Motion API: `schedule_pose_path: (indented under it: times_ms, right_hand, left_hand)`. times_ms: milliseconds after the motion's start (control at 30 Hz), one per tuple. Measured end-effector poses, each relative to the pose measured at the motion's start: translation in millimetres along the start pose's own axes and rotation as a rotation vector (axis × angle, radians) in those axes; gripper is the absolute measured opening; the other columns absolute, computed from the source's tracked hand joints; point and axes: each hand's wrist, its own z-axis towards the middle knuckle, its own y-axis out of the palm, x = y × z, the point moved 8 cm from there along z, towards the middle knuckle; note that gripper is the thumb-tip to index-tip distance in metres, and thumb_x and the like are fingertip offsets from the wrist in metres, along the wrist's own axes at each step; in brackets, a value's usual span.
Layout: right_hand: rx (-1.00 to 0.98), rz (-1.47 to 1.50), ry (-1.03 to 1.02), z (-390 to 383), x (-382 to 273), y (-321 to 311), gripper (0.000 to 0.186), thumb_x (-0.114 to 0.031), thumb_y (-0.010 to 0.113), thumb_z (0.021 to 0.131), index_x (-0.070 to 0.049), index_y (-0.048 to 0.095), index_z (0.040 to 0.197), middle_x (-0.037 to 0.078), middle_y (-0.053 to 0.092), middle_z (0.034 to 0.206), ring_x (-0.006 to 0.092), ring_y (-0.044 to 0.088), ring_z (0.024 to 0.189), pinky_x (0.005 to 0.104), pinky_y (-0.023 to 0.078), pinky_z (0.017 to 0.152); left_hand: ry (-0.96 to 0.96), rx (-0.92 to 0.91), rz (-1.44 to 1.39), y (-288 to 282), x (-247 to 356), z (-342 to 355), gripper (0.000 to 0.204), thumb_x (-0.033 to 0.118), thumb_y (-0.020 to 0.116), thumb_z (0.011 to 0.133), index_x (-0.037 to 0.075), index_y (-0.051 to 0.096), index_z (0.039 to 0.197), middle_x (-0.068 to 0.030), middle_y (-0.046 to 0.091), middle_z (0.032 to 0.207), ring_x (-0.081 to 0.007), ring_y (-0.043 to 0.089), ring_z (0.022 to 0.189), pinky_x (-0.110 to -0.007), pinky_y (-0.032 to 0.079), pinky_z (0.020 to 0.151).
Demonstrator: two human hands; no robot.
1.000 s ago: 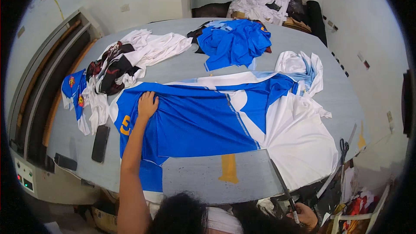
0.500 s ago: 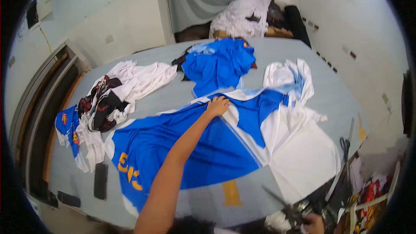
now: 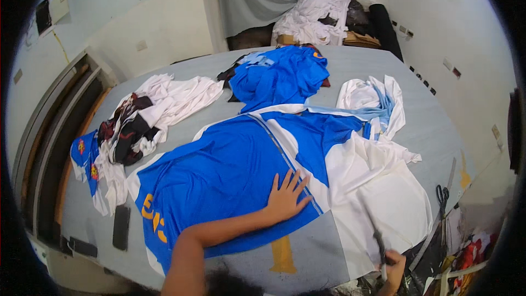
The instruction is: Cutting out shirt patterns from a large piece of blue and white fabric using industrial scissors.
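A large blue and white printed fabric sheet (image 3: 224,164) lies spread and wrinkled over the near half of the table. My left hand (image 3: 286,197) rests flat on its blue part, fingers spread, beside the pale printed line that runs slantwise down the cloth. At the lower right, my right hand (image 3: 393,268) is closed on the handles of a pair of scissors (image 3: 377,235). Their dark blades point up and away over the white section (image 3: 383,197) of the cloth, somewhat blurred. Whether the blades touch the fabric I cannot tell.
Crumpled blue cloth (image 3: 279,79) lies at the far middle, white and dark pieces (image 3: 181,98) at the left, a white and light-blue piece (image 3: 392,104) at the right. A phone-like black slab (image 3: 121,227) sits near left. Another pair of scissors (image 3: 442,197) and a metal ruler (image 3: 424,249) edge the right.
My left hand has slid from the cloth's far edge toward me and now lies spread. My right hand has lifted the scissors up and slightly rightward over the white section.
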Motion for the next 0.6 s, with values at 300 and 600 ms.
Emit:
schedule_pose_path:
  times_ms: [300, 600]
  right_hand:
    - [0.094, 0.325, 0.109, 74.9, -1.1, 86.7, 0.026, 0.001, 0.055, 0.077, 0.001, 0.060, 0.103, 0.000, 0.053, 0.061, 0.0042, 0.041, 0.043, 0.0185, 0.032, 0.039]
    - [0.003, 0.209, 0.109, 22.9, 5.7, 87.4, 0.032, 0.005, 0.064, 0.071, 0.003, 0.061, 0.103, 0.000, 0.060, 0.077, 0.0052, 0.054, 0.065, 0.0171, 0.042, 0.059]
  left_hand:
    - [0.201, -0.222, -0.076, -52.3, 6.4, -149.7, 0.057, 0.049, 0.038, 0.088, 0.021, 0.030, 0.137, -0.0120, 0.026, 0.143, -0.0309, 0.023, 0.131, -0.050, 0.017, 0.105]
    - [0.307, -0.413, -0.084, -76.7, 8.1, -241.9, 0.061, 0.053, 0.035, 0.088, 0.021, 0.025, 0.139, -0.0067, 0.022, 0.145, -0.0276, 0.019, 0.134, -0.050, 0.013, 0.106]
